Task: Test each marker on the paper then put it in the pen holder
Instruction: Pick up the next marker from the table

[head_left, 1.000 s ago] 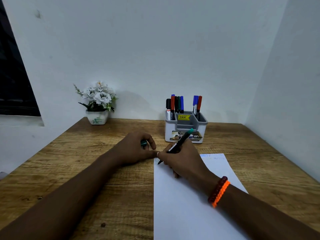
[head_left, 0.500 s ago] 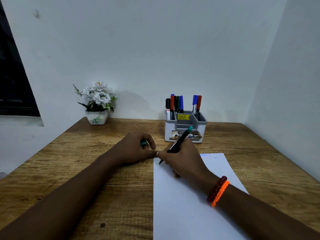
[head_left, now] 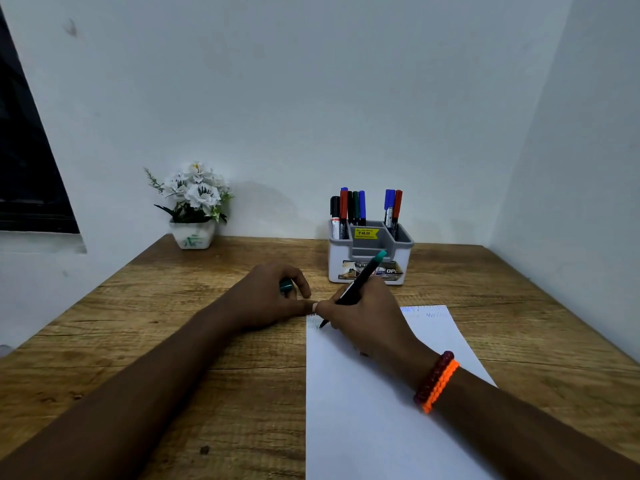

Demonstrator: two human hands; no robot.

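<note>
Testing a green marker [head_left: 360,282] right now; held in the right hand [head_left: 363,317], fingers wrapped tight round it, tip down on the top left corner of the paper [head_left: 381,410], with faint green scribbles there. Left hand [head_left: 273,299] curled round the green cap [head_left: 286,286], resting on the worktop [head_left: 173,341] just beside the paper. Blue squiggles already at the top edge of the sheet, so likely some testing done. Left to do for this one: put the cap back on, then drop it into the pen holder [head_left: 370,258]. Inside the holder: black, red, green and blue markers [head_left: 348,211] standing on the left side; one blue and one red on the right; front pocket looking bare. No loose markers anywhere else, so probably the last one.
</note>
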